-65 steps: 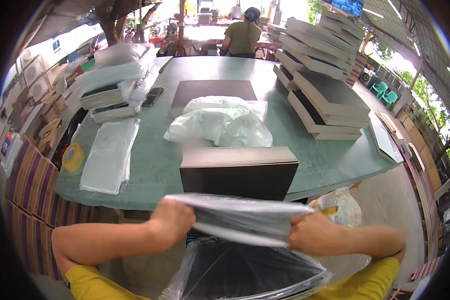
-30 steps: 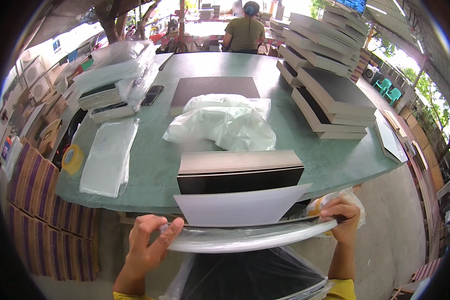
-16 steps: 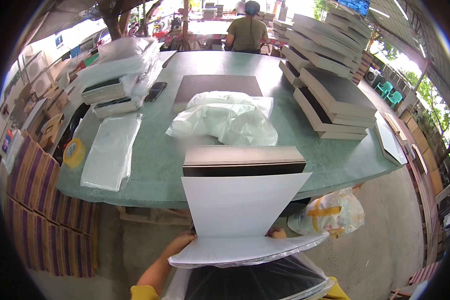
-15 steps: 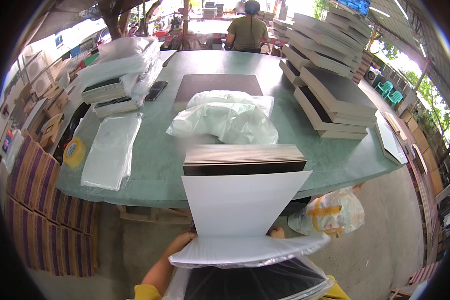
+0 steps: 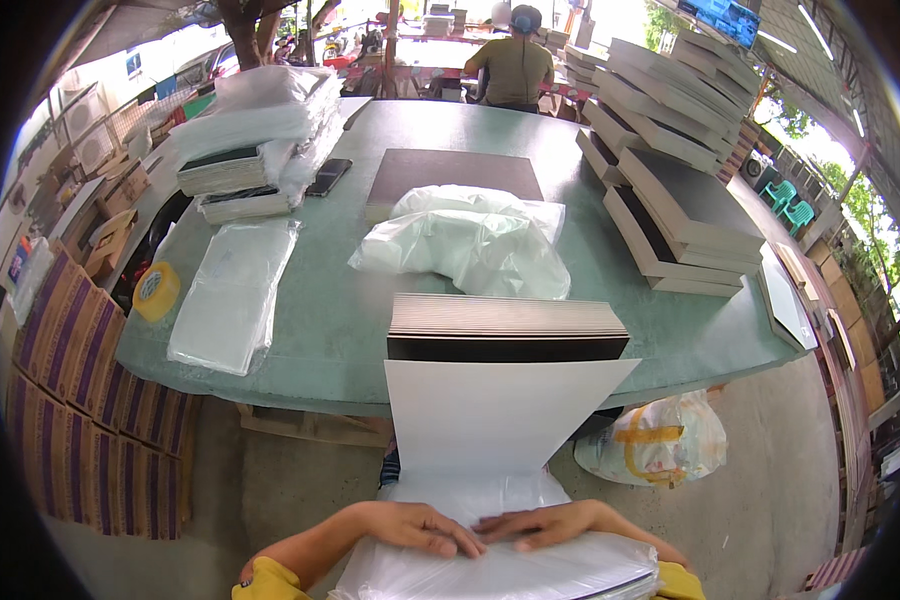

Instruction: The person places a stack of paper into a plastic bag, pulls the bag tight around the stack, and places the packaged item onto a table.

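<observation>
A bundle of flat sheets or panels wrapped in clear plastic (image 5: 490, 578) lies close against my body. On top of it rests my left hand (image 5: 418, 525), palm down with its fingers stretched out. My right hand (image 5: 542, 524) lies flat on the same plastic, its fingertips almost meeting those of the left. Just beyond the hands a white sheet (image 5: 505, 412) slants up toward the table edge; its lower end runs into the plastic. Behind it stands a stack of thin panels (image 5: 507, 318) with pale edges and a dark face.
On the green table (image 5: 320, 300) lie a crumpled plastic bag (image 5: 465, 240), a dark panel (image 5: 450, 172), flat plastic sleeves (image 5: 232, 300), yellow tape (image 5: 156, 292) and a phone (image 5: 330, 177). Panel stacks (image 5: 690, 205) rise at right, wrapped packs (image 5: 255, 130) at left. A person (image 5: 515, 70) sits far off.
Both hands have come from the sides of the plastic-wrapped bundle onto its top. The raised white, plastic-covered flap now lies down over the dark surface. The view has shifted slightly.
</observation>
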Tool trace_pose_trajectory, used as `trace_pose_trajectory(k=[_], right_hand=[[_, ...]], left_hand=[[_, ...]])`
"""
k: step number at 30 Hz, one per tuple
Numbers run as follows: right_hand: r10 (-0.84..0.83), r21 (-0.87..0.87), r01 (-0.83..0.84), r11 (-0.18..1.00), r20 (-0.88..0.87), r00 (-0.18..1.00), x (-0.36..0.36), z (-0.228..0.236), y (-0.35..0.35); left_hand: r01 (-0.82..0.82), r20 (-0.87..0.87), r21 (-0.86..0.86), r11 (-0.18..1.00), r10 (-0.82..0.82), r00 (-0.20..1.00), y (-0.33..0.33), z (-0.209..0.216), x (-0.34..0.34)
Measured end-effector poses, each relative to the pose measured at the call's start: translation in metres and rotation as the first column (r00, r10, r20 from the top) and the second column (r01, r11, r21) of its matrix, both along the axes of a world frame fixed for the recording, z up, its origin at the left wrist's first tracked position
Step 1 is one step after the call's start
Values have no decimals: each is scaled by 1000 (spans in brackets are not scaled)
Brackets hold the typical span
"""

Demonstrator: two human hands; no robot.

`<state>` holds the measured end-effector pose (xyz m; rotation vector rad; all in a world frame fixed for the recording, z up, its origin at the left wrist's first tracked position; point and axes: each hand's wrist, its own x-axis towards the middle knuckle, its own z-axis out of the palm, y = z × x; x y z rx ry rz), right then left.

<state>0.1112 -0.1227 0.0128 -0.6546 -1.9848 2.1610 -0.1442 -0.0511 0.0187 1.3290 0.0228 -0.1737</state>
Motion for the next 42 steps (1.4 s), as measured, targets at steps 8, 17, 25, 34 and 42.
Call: trace_pose_trajectory(k=[8, 17, 25, 34, 42], right_hand=[[-803, -305, 815, 492, 202, 560, 57, -134, -21], [-796, -170, 801, 573, 113, 594, 74, -188, -17], [-264, 97, 300, 949, -274, 925, 5, 56, 11], [-197, 3, 213, 977, -366, 910, 0, 69, 12], [-54, -56, 39, 998, -306, 950, 18, 40, 33]], left_hand=[[-895, -348, 129, 428, 864, 363, -3, -168, -42], [-804, -355, 294, 517, 840, 411, 7, -167, -45], [-349, 135, 924, 159, 716, 685, 165, 6, -67], [-701, 792, -161, -695, 333, -511, 273, 129, 16], [-417, 558, 663, -622, 39, 829, 297, 12, 148]])
